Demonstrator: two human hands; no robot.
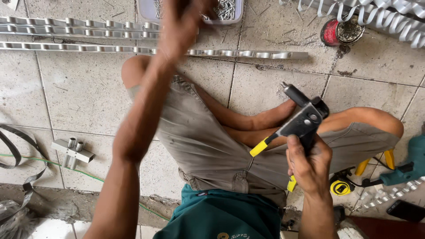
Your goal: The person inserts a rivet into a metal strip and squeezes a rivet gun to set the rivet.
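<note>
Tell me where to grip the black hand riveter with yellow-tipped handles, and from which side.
Grip the black hand riveter with yellow-tipped handles around its two long handles, near the yellow tips, coming from below, the person's own side. The nose points up and away toward the tiled floor, so the head end should stay free. The right hand already wraps one handle there; the other handle sticks out to the left.

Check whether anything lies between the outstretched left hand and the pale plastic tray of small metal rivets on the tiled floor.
Nothing visible does: the left hand is already over the rivet tray, overlapping its near rim; whether it touches the rivets is blurred.
</note>
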